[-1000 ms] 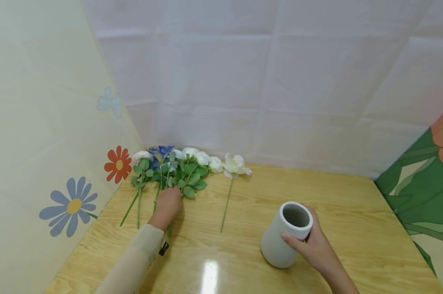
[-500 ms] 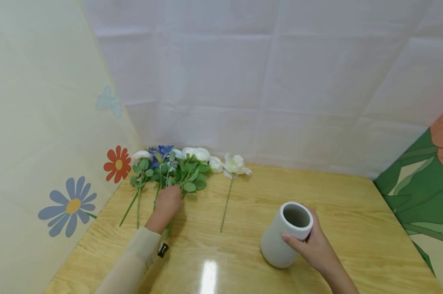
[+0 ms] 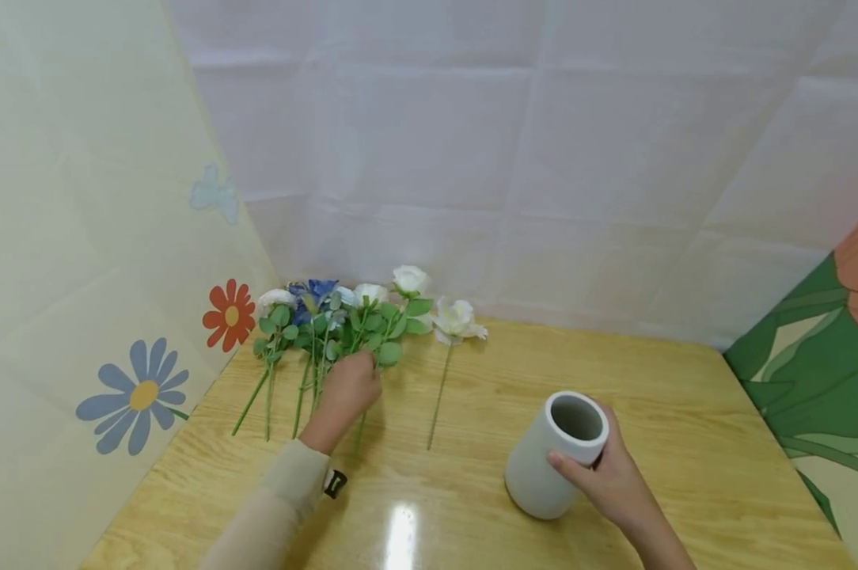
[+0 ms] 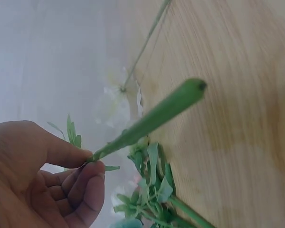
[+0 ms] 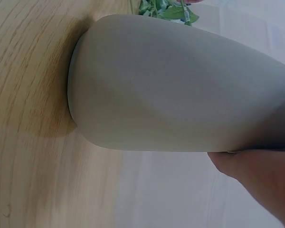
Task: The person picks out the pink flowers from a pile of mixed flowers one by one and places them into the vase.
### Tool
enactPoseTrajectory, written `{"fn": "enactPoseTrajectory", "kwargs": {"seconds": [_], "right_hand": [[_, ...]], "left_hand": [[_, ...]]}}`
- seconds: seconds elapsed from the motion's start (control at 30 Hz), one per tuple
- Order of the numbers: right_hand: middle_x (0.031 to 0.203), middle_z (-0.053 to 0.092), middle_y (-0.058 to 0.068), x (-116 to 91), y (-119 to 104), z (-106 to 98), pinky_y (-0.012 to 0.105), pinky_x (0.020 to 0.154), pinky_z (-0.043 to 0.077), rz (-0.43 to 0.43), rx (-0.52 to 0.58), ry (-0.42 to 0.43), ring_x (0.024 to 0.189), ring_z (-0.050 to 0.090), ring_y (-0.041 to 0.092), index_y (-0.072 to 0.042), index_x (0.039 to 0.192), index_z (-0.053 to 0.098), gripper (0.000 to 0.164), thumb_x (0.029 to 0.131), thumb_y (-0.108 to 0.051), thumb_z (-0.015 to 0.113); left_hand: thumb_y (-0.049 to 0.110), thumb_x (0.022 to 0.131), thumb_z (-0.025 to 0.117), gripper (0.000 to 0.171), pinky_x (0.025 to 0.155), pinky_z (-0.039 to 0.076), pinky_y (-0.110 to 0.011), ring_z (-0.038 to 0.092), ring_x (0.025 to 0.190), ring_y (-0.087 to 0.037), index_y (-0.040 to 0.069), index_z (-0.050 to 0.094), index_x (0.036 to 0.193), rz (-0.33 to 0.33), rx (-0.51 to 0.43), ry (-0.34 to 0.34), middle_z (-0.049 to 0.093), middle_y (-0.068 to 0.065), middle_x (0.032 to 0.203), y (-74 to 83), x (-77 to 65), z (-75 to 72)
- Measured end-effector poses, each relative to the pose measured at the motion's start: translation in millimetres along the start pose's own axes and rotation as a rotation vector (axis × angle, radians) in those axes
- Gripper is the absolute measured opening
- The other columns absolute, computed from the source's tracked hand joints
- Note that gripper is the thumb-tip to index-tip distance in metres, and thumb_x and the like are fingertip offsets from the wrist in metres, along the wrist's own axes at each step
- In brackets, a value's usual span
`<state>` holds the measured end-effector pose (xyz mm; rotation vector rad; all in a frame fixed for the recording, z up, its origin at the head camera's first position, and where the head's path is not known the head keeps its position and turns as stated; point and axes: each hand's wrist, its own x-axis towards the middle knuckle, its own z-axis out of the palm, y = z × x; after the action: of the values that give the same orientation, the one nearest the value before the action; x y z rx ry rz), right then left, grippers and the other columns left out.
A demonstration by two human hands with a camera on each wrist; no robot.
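Vase (image 3: 539, 467), smooth, rnd, in R hand (image 3: 609, 479)

The left hand (image 3: 347, 388) is farther right than before, and the white flower (image 3: 411, 279) it pinches by the stem (image 4: 154, 118) has risen out of the row of blooms (image 3: 370, 294), its head now above theirs.

We see a creased sheet (image 3: 429, 142) at the far edge of the table (image 3: 657, 380), printed flowers (image 3: 232, 315) beside its left.
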<state>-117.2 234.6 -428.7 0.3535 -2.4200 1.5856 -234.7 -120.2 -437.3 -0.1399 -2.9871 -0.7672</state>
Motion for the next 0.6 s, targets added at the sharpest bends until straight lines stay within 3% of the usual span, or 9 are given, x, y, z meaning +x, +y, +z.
{"fn": "enactPoseTrajectory", "kwargs": {"seconds": [0.13,0.33,0.6], "right_hand": [[0.123,0.053,-0.006,-0.5,0.2,-0.5,0.017,0.084,0.049,0.007,0.01,-0.003,0.105,0.057,-0.001,0.0,0.145,0.03,0.078,0.083,0.008,0.077],[0.122,0.053,-0.007,-1.0,1.2,0.0,0.016,0.084,0.049,0.001,0.019,0.006,0.104,0.057,-0.001,0.0,0.145,0.031,0.078,0.082,0.01,0.076],[0.122,0.053,-0.006,-1.0,0.6,0.9,0.016,0.084,0.049,0.0,0.01,0.008,0.104,0.057,-0.001,0.0,0.145,0.03,0.079,0.082,0.009,0.076]], "left_hand": [[0.004,0.099,0.053,0.023,0.049,0.031,-0.031,0.038,0.054,-0.016,0.011,0.05,0.077,0.019,-0.016,0.017,0.044,-0.003,0.065,8.6,6.4,9.6],[0.002,0.097,0.052,0.03,0.05,0.026,-0.03,0.028,0.054,-0.014,0.015,0.041,0.073,0.06,-0.024,0.015,0.033,0.0,0.063,18.4,18.4,27.6],[0.003,0.098,0.055,0.013,0.054,0.042,-0.033,0.052,0.062,-0.02,0.003,0.063,0.087,0.04,-0.022,-0.015,0.062,-0.011,0.076,27.4,30.4,50.7]]}}
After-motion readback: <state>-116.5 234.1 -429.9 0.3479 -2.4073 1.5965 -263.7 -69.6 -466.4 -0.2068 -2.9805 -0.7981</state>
